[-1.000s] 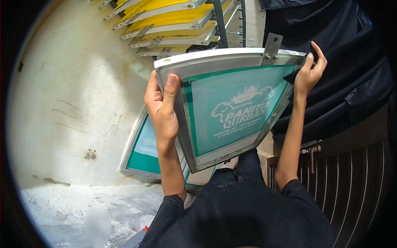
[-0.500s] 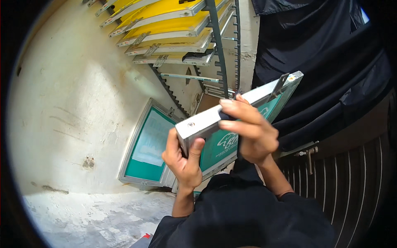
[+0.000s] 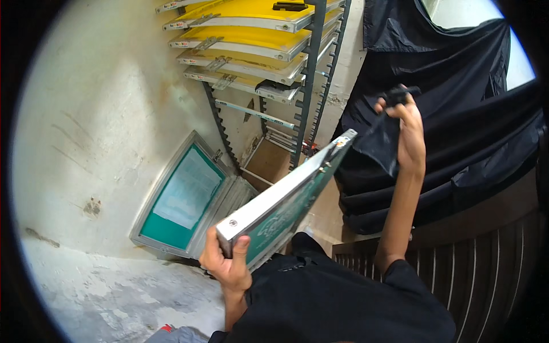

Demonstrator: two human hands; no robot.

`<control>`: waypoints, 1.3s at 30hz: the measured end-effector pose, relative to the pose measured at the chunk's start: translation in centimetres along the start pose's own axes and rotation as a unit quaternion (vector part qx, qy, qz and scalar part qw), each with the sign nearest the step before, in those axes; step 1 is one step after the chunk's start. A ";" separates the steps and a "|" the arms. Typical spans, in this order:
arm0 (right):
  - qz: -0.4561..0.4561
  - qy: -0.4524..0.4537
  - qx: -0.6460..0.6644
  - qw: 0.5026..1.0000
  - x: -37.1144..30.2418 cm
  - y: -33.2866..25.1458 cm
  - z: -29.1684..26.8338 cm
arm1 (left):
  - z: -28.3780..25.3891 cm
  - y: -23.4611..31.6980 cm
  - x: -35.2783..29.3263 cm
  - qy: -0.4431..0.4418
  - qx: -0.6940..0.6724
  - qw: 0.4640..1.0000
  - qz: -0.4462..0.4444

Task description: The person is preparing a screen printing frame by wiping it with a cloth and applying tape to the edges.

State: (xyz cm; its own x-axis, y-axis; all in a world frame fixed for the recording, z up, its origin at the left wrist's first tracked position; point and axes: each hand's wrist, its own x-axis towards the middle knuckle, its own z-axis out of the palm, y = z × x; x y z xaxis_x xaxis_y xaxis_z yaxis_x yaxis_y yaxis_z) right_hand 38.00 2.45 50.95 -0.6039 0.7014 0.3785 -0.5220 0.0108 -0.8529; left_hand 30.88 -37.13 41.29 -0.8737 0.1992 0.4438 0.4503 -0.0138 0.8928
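My left hand [image 3: 230, 268] grips the lower left corner of a screen printing frame [image 3: 280, 191], thumb on the printed side and fingers behind. The frame is tilted, its pale metal edge facing up and its green mesh with white print turned toward the right. My right hand [image 3: 410, 128] is raised, apart from the frame, in front of black sheeting. Its fingers are closed on a small black piece [image 3: 400, 96] whose kind I cannot make out. A dark, thin sheet [image 3: 380, 143] hangs just below that hand; whether it joins the piece is unclear.
A dark rack [image 3: 309, 86] holds several yellow-mesh frames [image 3: 246, 43] at the back. Another green screen frame [image 3: 189, 197] leans on the left wall. Black sheeting [image 3: 434, 74] drapes at the right, above a dark striped panel [image 3: 457, 257].
My right hand has left the frame's upper edge and moved up and right with the black piece. The frame, still in my left hand, has shifted left and down in view.
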 end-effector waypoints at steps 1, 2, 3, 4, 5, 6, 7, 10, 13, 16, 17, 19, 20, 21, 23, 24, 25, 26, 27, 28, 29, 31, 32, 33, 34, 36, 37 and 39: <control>0.003 -0.029 -0.035 0.999 2.1 0.7 0.9 | -0.2 0.0 -0.4 0.037 -0.005 0.999 0.007; 0.010 -0.054 -0.023 0.998 3.5 1.6 2.3 | -0.5 -0.1 -0.8 0.075 -0.008 0.997 0.013; -0.004 -0.040 0.021 0.999 6.3 4.7 1.9 | 0.3 -1.1 -0.6 0.085 0.008 0.996 0.016; -0.004 -0.048 0.080 0.996 8.4 6.5 2.5 | 0.3 -1.1 -1.0 0.097 0.003 0.995 0.008; 0.034 -0.040 0.168 0.984 10.3 8.5 3.1 | 0.1 -1.1 -1.3 0.109 -0.002 0.994 0.001; 0.045 -0.014 0.243 0.969 11.9 10.6 4.4 | -0.9 -0.9 -2.2 0.079 -0.003 0.997 -0.019; 0.001 0.092 0.230 0.969 13.5 12.8 5.6 | -0.9 -0.9 -2.2 0.085 -0.004 0.996 -0.010; -0.158 0.316 0.172 0.920 17.8 19.1 8.2 | -0.5 -0.2 -2.0 0.104 -0.005 0.994 0.013; -0.199 0.249 -0.099 0.943 13.7 21.2 12.6 | -1.3 -0.6 -2.5 0.146 0.013 0.989 0.015; -0.161 0.193 -0.286 0.925 12.9 23.0 11.0 | -2.0 -0.7 -3.0 0.170 0.017 0.985 0.002; -0.187 0.181 -0.291 0.921 11.8 22.0 11.3 | -2.4 -1.0 -3.0 0.181 0.017 0.983 -0.005; -0.262 0.106 -0.304 0.910 12.2 21.2 9.8 | -3.3 -1.7 -2.8 0.186 0.032 0.982 0.022; -0.293 0.054 -0.339 0.892 12.1 20.4 9.3 | -3.5 -1.6 -2.7 0.200 0.032 0.979 0.012; -0.323 0.000 -0.372 0.870 12.1 19.7 9.1 | -3.7 -1.4 -2.6 0.211 0.037 0.977 0.012; -0.285 0.031 -0.287 0.914 13.0 18.9 9.0 | -3.7 -2.1 -2.2 0.223 0.039 0.973 0.041; -0.308 0.037 -0.261 0.914 13.6 18.4 9.4 | -3.5 -2.2 -2.2 0.220 0.041 0.974 0.038; -0.300 0.025 -0.276 0.913 14.3 18.4 9.4 | -3.3 -2.3 -2.0 0.226 0.024 0.973 0.039; -0.300 -0.005 -0.286 0.910 15.0 18.5 9.1 | -3.0 -2.4 -1.8 0.231 0.006 0.972 0.041; -0.301 -0.035 -0.296 0.906 15.4 18.6 8.7 | -2.8 -2.8 -1.7 0.241 0.005 0.969 0.044; -0.277 -0.052 -0.329 0.901 15.8 18.6 8.2 | -2.6 -2.9 -1.7 0.240 0.007 0.970 0.045; -0.282 -0.037 -0.339 0.897 15.9 18.9 7.6 | -2.3 -2.9 -1.8 0.253 0.006 0.967 0.042; -0.285 -0.047 -0.337 0.896 15.4 18.8 6.5 | -2.6 -2.8 -1.7 0.265 0.008 0.963 0.039; -0.283 -0.060 -0.291 0.912 15.2 18.8 6.1 | -3.2 -2.7 -1.6 0.251 0.002 0.967 0.037; -0.281 -0.073 -0.244 0.925 15.0 18.9 5.6 | -3.7 -2.7 -1.5 0.237 -0.003 0.971 0.034; -0.250 -0.053 -0.211 0.944 14.7 18.8 5.2 | -4.0 -2.7 -1.2 0.236 -0.002 0.971 0.035; -0.222 0.063 -0.183 0.955 13.1 19.3 4.5 | -4.4 -2.7 -0.7 0.243 -0.009 0.969 0.039; -0.228 0.106 -0.244 0.937 12.4 21.0 3.3 | -4.5 -2.5 -0.6 0.239 -0.010 0.970 0.041; -0.241 0.063 -0.415 0.875 9.6 23.8 2.9 | -4.5 -1.8 -0.9 0.245 0.000 0.969 0.031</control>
State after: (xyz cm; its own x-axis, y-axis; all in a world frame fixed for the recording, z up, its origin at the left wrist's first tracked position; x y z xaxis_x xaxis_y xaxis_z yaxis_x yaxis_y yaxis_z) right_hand 18.07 7.39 35.31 -0.3361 0.5447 0.7683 -0.0487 0.8046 -0.5918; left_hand 30.04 -41.67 39.62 -0.8278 -0.2909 0.4796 0.5040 -0.0101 0.8637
